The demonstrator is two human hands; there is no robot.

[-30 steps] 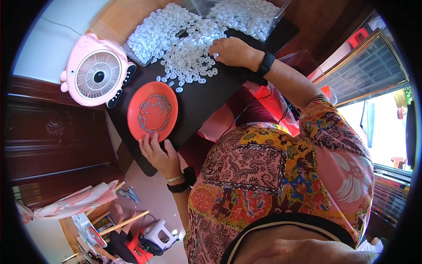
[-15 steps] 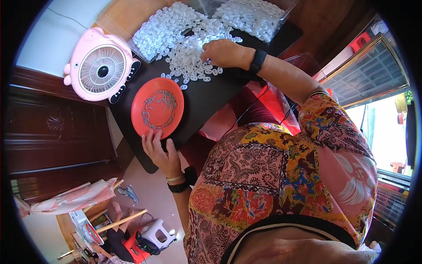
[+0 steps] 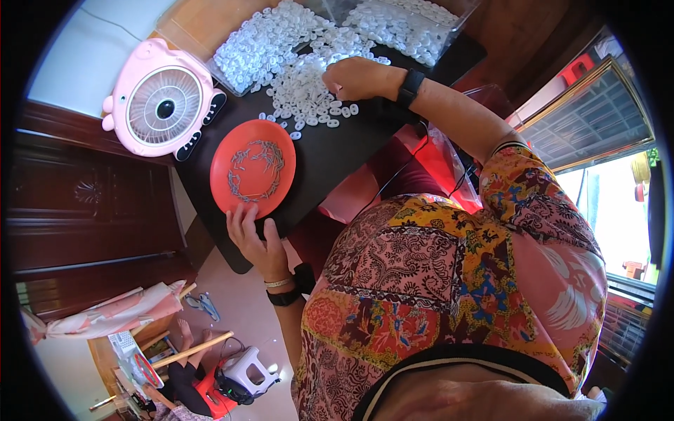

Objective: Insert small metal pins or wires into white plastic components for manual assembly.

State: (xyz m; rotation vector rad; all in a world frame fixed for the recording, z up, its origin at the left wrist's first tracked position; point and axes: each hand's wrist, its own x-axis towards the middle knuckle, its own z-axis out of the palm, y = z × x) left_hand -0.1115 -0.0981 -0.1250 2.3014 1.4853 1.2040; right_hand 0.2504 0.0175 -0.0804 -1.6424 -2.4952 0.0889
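My right hand [image 3: 360, 78] is over the right side of a loose pile of small white oval pieces [image 3: 298, 95]; its fingers curl inward and their tips are hidden, so what they hold, if anything, does not show. At the near rim of a round red-orange plate [image 3: 223, 168] rests my left hand [image 3: 257, 242], fingers stretched out against the edge and thumb apart. Thin grey metal pins or nails [image 3: 270, 158] lie in a rough ring inside the plate. Black bands circle both wrists.
Clear plastic boxes at the table's far side hold more white pieces [image 3: 407, 35]. A pink animal-shaped fan [image 3: 158, 105] stands left of the plate on the dark table [image 3: 337, 158]. Low at left, another person's legs [image 3: 189, 351] show near a white stool [image 3: 253, 375].
My right hand has shifted very slightly over the pile, its fingers still curled. My left hand stays at the plate's rim, and the whole view has moved a little.
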